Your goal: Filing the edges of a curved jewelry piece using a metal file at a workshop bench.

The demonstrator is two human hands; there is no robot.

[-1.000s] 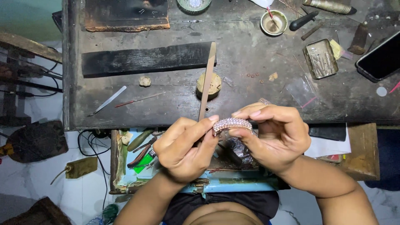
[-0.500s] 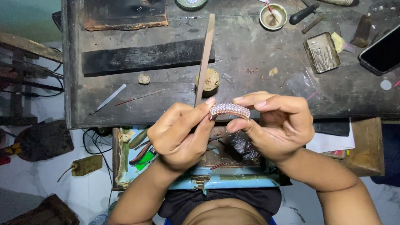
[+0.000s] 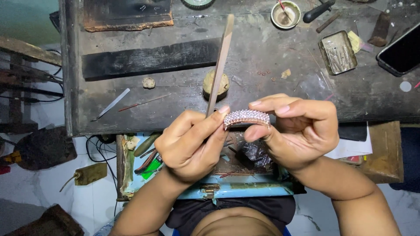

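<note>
A curved bangle (image 3: 247,118) set with rows of small pale stones is held above the front edge of a dark workbench (image 3: 262,57). My right hand (image 3: 297,131) pinches its right end between thumb and fingers. My left hand (image 3: 190,142) steadies the bangle's left end with a fingertip while gripping a long flat metal file (image 3: 220,61), which points up and away over the bench.
On the bench lie a black slab (image 3: 151,59), a round wooden peg (image 3: 215,83), a small bowl (image 3: 285,14), an open tin of tools (image 3: 337,51), a phone (image 3: 400,50) and a thin blade (image 3: 111,104). A tray of tools (image 3: 144,157) sits below my hands.
The view has drifted slightly, so the hands and bangle sit a little higher and nearer. The file now stands more upright. Both grips are unchanged.
</note>
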